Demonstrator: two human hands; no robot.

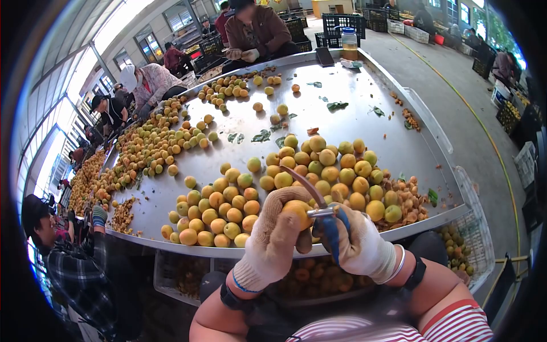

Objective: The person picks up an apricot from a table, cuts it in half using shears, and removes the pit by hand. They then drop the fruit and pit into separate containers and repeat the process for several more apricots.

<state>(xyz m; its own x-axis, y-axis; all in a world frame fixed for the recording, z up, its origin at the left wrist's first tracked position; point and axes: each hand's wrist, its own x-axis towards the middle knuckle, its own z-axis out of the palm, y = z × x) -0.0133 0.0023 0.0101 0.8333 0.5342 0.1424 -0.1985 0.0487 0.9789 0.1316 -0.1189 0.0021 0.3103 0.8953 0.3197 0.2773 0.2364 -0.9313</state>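
Near the table's front edge, my left hand [273,233], in a stained white glove, is closed around a yellow-orange fruit [297,213]. Just right of it, my gloved right hand [362,242] grips the blue handle [330,232] of a curved-blade tool [306,185]. The tool's metal joint touches or nearly touches the fruit, and its blade points up and left. Behind my hands lie loose fruits [225,206] on the metal table [216,117]. A pile of pits or fruit scraps [405,199] sits to the right.
A jar [349,44] and a dark phone-like object [325,56] stand at the table's far edge. Co-workers sit across [256,34] and along the left side [74,256]. Crates of fruit [467,239] are below the front edge, and a yellow hose [473,111] crosses the floor.
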